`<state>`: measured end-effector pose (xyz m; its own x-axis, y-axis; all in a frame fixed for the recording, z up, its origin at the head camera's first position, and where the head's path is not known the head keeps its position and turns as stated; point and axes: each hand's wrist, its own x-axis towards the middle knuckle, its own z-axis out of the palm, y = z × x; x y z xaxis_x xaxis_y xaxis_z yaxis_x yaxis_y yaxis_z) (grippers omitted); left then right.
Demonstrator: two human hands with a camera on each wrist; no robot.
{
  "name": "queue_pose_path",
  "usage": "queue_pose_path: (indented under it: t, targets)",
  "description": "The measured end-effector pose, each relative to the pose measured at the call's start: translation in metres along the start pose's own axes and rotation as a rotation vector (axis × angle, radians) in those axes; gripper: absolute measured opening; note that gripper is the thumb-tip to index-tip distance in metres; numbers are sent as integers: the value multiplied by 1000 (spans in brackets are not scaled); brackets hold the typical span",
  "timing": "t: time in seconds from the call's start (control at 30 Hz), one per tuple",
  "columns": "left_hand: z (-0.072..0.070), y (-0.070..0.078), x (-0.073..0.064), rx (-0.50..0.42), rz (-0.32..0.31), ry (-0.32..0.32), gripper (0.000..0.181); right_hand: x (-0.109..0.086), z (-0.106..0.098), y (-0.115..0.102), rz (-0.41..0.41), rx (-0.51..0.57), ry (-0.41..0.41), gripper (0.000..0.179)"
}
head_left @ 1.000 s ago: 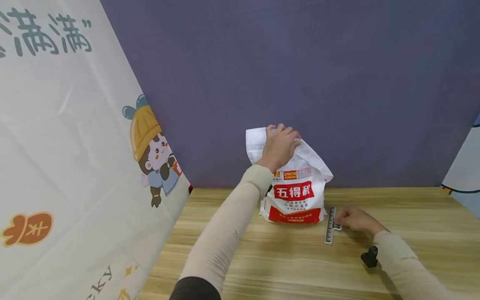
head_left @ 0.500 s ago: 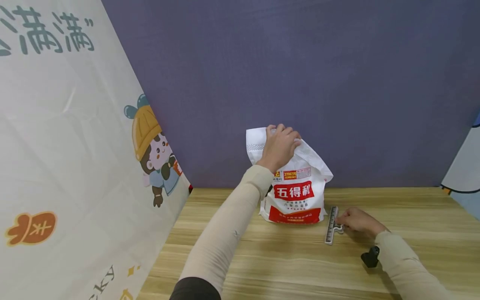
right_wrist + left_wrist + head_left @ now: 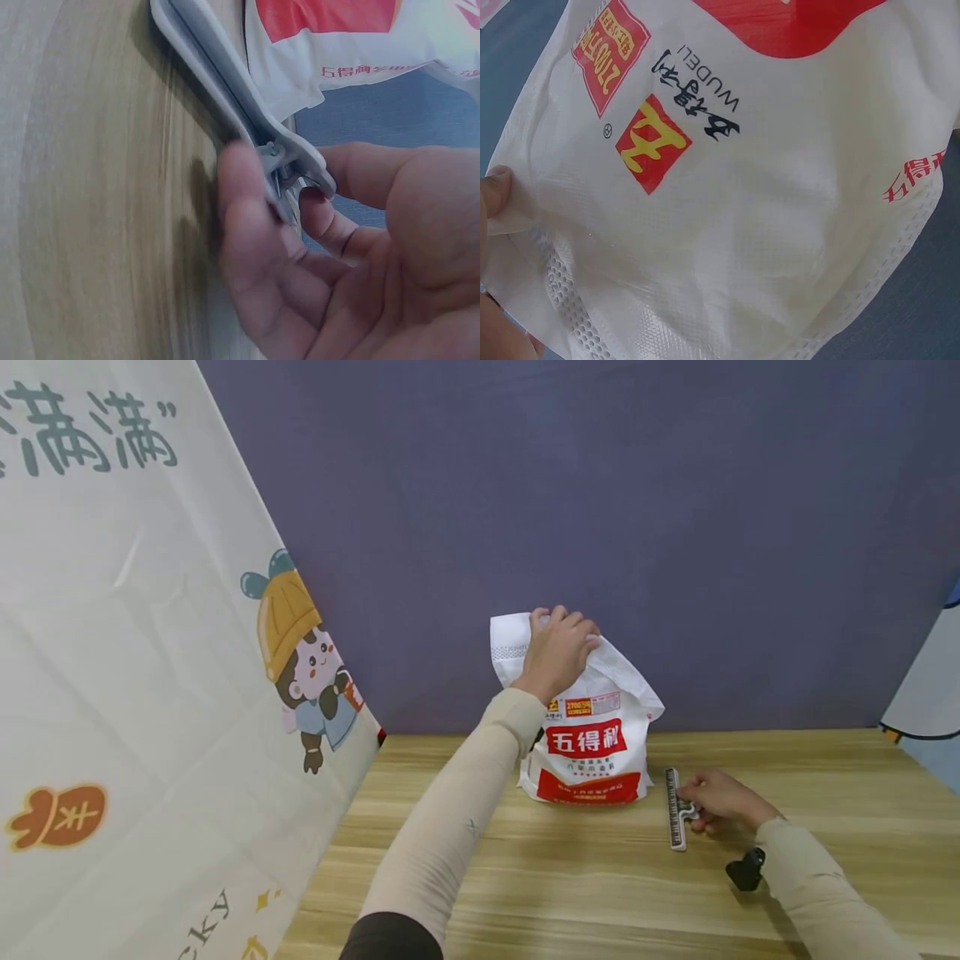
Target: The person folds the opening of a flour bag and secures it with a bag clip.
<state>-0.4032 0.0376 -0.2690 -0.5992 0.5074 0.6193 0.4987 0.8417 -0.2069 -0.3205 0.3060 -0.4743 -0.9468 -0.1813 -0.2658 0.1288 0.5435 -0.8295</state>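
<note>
A white woven flour bag (image 3: 588, 768) with red panels stands upright on the wooden table, near the blue-grey backdrop. My left hand (image 3: 558, 652) grips its folded top edge, the fingers curled over it. In the left wrist view the bag's printed face (image 3: 765, 195) fills most of the picture, and only bits of the fingers (image 3: 495, 191) show at the left. To the right of the bag, my right hand (image 3: 723, 802) pinches a wide grey bag clip (image 3: 677, 810) by its handles. The right wrist view shows the clip (image 3: 217, 67) between thumb and fingers, its long bar pointing away.
The wooden table (image 3: 600, 885) runs to the foot of the dark blue-grey backdrop (image 3: 675, 527). A white cloth with cartoon prints (image 3: 150, 652) hangs along the left side. A black wrist camera (image 3: 746, 870) sits at the right wrist, just above the table.
My right hand has taken hold of the clip by its handles and shifted it slightly right, turning it a little. The left hand has stayed on the bag's top.
</note>
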Motion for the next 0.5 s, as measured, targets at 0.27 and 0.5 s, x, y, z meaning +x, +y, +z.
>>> queue_pose_path:
  t: [0.27, 0.5]
  targets:
    - [6, 5, 10, -1, -20, 0, 24, 10, -17, 4, -11, 16, 11, 23]
    - [10, 11, 17, 5, -40, -18, 25, 21, -32, 6, -46, 1, 25, 32]
